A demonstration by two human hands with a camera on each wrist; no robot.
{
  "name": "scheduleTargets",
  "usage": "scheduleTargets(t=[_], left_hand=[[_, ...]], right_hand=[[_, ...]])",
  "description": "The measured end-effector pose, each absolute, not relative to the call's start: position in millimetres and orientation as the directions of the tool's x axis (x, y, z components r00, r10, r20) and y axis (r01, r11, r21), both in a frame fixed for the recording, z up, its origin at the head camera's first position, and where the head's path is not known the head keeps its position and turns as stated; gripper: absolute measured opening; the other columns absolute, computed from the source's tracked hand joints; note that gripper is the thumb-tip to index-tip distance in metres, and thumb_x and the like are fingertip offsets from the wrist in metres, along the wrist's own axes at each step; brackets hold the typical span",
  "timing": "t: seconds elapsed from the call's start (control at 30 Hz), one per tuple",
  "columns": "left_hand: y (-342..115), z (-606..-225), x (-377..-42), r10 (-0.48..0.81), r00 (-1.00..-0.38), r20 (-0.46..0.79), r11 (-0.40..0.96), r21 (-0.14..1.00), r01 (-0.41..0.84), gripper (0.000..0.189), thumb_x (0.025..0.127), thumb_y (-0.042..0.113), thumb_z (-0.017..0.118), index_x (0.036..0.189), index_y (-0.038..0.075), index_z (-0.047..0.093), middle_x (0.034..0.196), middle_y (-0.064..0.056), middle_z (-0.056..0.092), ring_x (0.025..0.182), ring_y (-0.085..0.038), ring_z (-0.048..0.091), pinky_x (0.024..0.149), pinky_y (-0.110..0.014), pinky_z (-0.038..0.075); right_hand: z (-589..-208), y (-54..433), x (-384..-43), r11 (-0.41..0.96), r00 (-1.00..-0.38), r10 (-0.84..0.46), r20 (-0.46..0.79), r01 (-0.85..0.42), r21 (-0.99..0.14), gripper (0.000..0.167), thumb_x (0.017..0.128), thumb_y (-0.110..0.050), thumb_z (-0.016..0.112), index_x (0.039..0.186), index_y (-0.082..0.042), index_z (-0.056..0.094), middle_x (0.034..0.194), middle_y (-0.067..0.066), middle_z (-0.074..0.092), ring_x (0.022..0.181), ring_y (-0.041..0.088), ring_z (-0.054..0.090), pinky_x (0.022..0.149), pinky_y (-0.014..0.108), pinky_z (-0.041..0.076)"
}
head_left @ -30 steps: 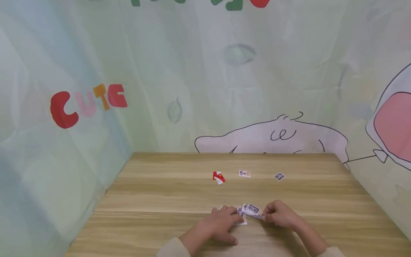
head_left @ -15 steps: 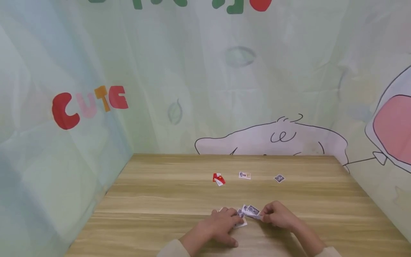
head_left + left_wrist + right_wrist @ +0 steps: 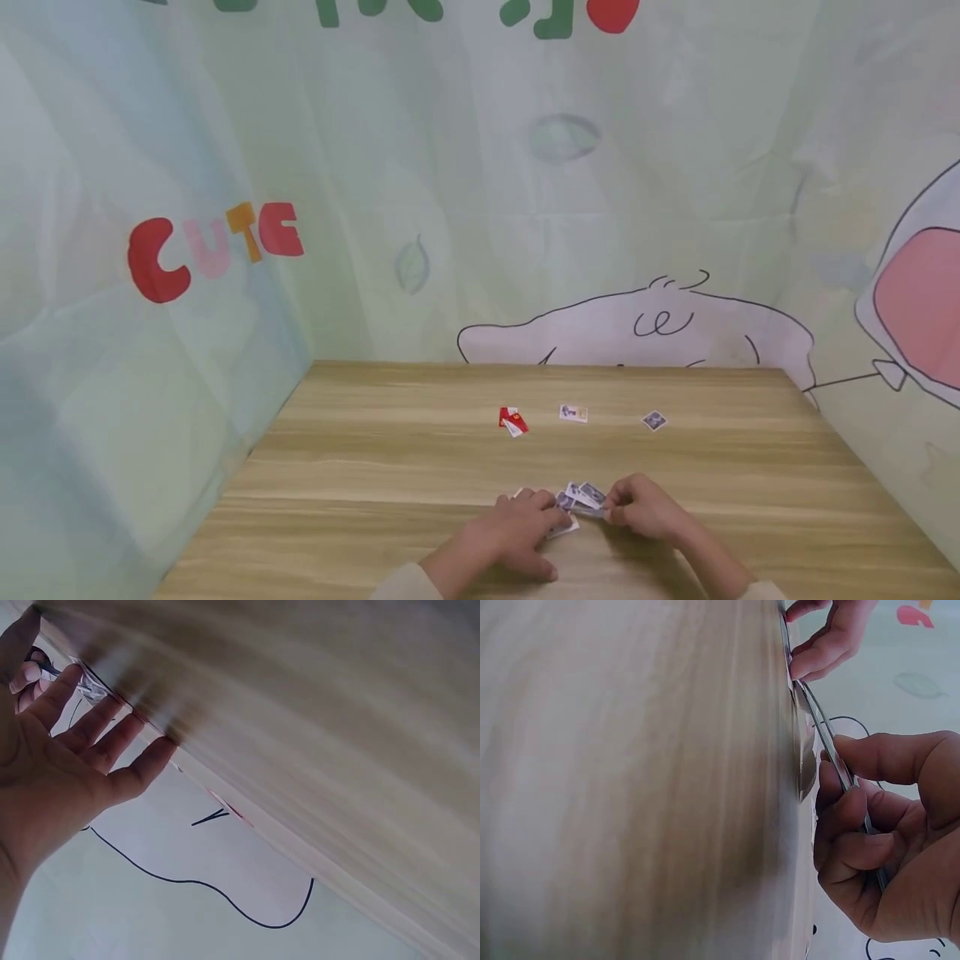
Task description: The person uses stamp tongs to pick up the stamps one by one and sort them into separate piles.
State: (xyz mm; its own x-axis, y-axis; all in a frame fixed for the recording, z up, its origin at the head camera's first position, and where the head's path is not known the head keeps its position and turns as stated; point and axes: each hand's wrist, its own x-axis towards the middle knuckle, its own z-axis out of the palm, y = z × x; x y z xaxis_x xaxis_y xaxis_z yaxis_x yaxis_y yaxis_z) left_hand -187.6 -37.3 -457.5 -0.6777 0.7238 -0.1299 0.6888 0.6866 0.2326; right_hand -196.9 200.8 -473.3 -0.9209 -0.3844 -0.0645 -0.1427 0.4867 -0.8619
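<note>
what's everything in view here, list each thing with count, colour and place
tweezers: one, silver-grey, in the right hand
near cards: several, exact count hidden, white with grey prints, between and under the hands
red-and-white cards: overlapping, exact count unclear, far left group
pale card: one, white with print, far middle
dark card: one, grey with white border, far right
table: one, light wood-grain, under the cards
backdrop: one, pale green and blue, behind and beside the table, with printed lettering and drawings
sleeves: two, cream, bottom edge
left hand: one, bare, on the near cards
right hand: one, bare, pinching the tweezers
</note>
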Motion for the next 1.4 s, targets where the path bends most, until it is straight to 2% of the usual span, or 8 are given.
scheduleTargets(t=[0.07,0.33,0.57,0.83,1.1,1.27,1.4], left_hand=[[-37.6,-456.4,-186.9,0.719,-0.681,-0.142,0.692,0.248,0.678,0.063,0.068,0.048,0.076,0.125,0.029,0.056,0.123,0.006,0.048,0.108,-0.011,0.045,0.084,-0.036,0.043],[-47.3,-456.1,-186.7,0.685,-0.716,-0.134,0.715,0.314,0.625,0.053,0.067,0.044,0.078,0.113,0.025,0.062,0.112,0.005,0.050,0.091,-0.008,0.046,0.071,-0.028,0.044],[-52.0,-453.0,-189.5,0.704,-0.703,-0.099,0.686,0.351,0.638,0.051,0.068,0.041,0.079,0.112,0.022,0.063,0.113,0.003,0.051,0.095,-0.009,0.048,0.078,-0.027,0.044],[-51.3,-451.0,-187.3,0.708,-0.701,-0.086,0.680,0.348,0.645,0.049,0.069,0.041,0.078,0.112,0.022,0.063,0.115,0.002,0.052,0.097,-0.011,0.049,0.078,-0.027,0.044],[-49.7,-453.9,-189.1,0.712,-0.695,-0.097,0.676,0.363,0.642,0.050,0.073,0.043,0.075,0.115,0.021,0.062,0.120,-0.001,0.051,0.106,-0.013,0.048,0.085,-0.029,0.043],[-47.0,-451.5,-189.7,0.721,-0.686,-0.096,0.667,0.365,0.650,0.052,0.073,0.044,0.075,0.118,0.020,0.061,0.121,-0.001,0.051,0.105,-0.012,0.048,0.084,-0.028,0.043],[-43.6,-449.1,-189.3,0.723,-0.682,-0.106,0.667,0.363,0.651,0.053,0.074,0.044,0.074,0.119,0.019,0.061,0.122,-0.001,0.051,0.106,-0.012,0.048,0.084,-0.027,0.043]], right_hand=[[-473.0,200.6,-196.0,0.477,-0.919,-0.390,-0.063,-0.143,-0.867,0.005,0.072,0.002,0.063,0.077,0.002,0.062,0.067,0.002,0.055,0.057,0.014,0.047,0.048,0.024,0.040],[-469.9,204.5,-190.3,0.431,-0.909,-0.413,-0.055,-0.141,-0.891,0.005,0.075,0.002,0.061,0.079,0.001,0.063,0.068,0.002,0.055,0.056,0.010,0.045,0.047,0.021,0.037],[-462.3,205.3,-189.4,0.394,-0.905,-0.422,-0.050,-0.133,-0.910,0.009,0.076,0.000,0.061,0.083,0.005,0.063,0.069,0.004,0.055,0.054,0.009,0.043,0.047,0.020,0.036],[-459.6,208.5,-191.2,0.353,-0.907,-0.416,-0.057,-0.104,-0.930,0.010,0.078,0.002,0.057,0.085,0.008,0.062,0.067,0.003,0.052,0.051,0.008,0.040,0.046,0.019,0.034],[-452.2,207.7,-195.3,0.400,-0.922,-0.385,-0.039,-0.129,-0.907,0.014,0.075,0.004,0.055,0.086,0.007,0.062,0.070,0.005,0.055,0.059,0.014,0.045,0.050,0.023,0.038],[-450.1,209.2,-196.4,0.423,-0.935,-0.353,-0.032,-0.129,-0.897,0.014,0.075,0.002,0.057,0.086,0.007,0.063,0.074,0.007,0.058,0.064,0.017,0.048,0.054,0.026,0.041],[-452.1,212.9,-197.9,0.437,-0.944,-0.328,-0.046,-0.109,-0.893,0.014,0.074,0.002,0.059,0.087,0.006,0.064,0.072,0.005,0.056,0.061,0.016,0.047,0.052,0.025,0.041]])
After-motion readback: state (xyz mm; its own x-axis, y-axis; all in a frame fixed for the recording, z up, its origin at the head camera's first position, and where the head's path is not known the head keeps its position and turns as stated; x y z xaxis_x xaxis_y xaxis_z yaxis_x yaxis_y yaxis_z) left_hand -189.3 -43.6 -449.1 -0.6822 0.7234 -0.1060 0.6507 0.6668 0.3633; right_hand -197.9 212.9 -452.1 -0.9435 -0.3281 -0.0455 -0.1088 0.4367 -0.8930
